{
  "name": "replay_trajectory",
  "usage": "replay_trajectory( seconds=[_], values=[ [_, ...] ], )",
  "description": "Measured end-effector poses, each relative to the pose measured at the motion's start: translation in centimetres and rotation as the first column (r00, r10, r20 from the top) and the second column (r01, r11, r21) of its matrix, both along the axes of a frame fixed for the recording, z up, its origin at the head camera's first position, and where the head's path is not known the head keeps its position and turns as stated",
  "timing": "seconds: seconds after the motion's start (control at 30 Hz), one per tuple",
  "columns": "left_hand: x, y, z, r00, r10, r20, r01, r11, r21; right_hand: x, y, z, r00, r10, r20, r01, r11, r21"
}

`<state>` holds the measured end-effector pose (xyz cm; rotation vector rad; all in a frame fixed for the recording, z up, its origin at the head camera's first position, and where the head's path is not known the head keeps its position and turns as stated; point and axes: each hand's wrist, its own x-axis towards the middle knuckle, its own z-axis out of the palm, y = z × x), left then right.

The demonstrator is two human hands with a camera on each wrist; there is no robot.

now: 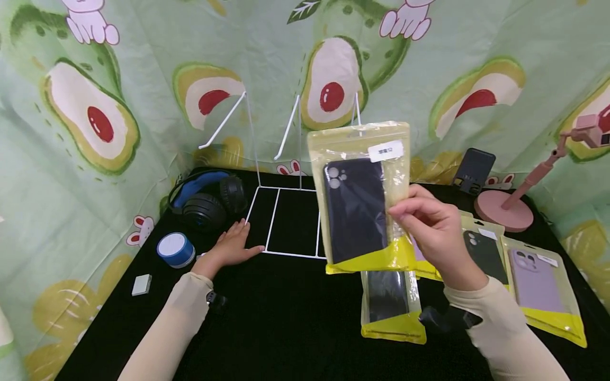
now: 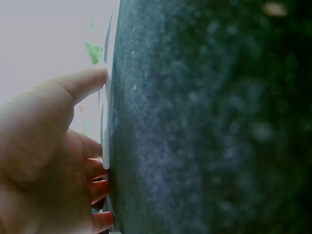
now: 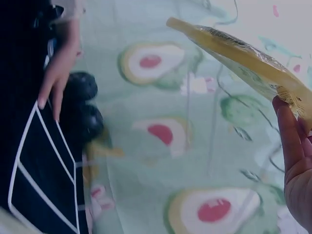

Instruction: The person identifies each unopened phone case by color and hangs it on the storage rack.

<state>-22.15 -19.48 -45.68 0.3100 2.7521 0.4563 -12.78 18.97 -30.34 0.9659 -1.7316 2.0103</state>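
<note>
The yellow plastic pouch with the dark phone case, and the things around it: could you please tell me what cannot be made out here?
- White label on the yellow plastic pouch: print too small, head view.
- Pouches under the right hand: partly covered by it, head view.
- Left hand: its wrist view is blurred, so what the fingertips touch is unclear.

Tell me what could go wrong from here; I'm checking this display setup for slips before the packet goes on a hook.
The right hand pinches the packaged phone case only at one edge, so the slick bag might slip or swing. The white wire rack looks light; only the left hand rests at its base, so a nudge could tip it. A dropped packet could land on the packets on the table.
</note>
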Motion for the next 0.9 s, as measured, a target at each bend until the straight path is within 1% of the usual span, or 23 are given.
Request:
replay_trajectory(
  seconds=[0.13, 0.23, 0.3, 0.4, 0.53, 0.7, 0.8, 0.9],
  values=[
    [0.0, -0.1, -0.1, 1.0, -0.006, -0.001, 0.006, 1.0, 0.003, -1.2, -2.8, -0.4, 1.0, 0.01, -0.006, -0.01, 0.997, 0.083],
    [0.1, -0.3, -0.2, 1.0, -0.014, -0.009, 0.014, 1.0, 0.011, -2.0, -4.7, -0.9, 0.999, 0.046, 0.011, -0.047, 0.992, 0.121],
    [0.1, -0.3, -0.2, 1.0, -0.017, -0.015, 0.017, 1.0, 0.019, -2.4, -5.7, -1.4, 0.997, 0.074, 0.018, -0.076, 0.988, 0.134],
    [0.0, -0.3, -0.4, 0.999, -0.028, -0.023, 0.029, 0.999, 0.023, -2.6, -6.8, -2.1, 0.995, 0.092, 0.025, -0.094, 0.986, 0.137],
    [0.0, -0.2, -0.6, 0.999, -0.039, -0.018, 0.04, 0.999, 0.029, -2.7, -7.3, -2.8, 0.995, 0.084, 0.052, -0.091, 0.985, 0.144],
    [0.2, 0.0, -0.3, 0.999, -0.033, -0.012, 0.033, 0.999, 0.034, -3.1, -7.6, -3.3, 0.994, 0.064, 0.092, -0.079, 0.981, 0.175],
    [0.3, 0.0, -0.1, 1.0, -0.026, -0.013, 0.026, 0.999, 0.029, -3.8, -7.8, -3.7, 0.992, 0.032, 0.122, -0.055, 0.98, 0.192],
    [0.3, -0.1, 0.0, 1.0, -0.015, -0.01, 0.015, 1.0, 0.02, -5.1, -8.1, -4.3, 0.986, -0.018, 0.165, -0.018, 0.977, 0.214]
  ],
)
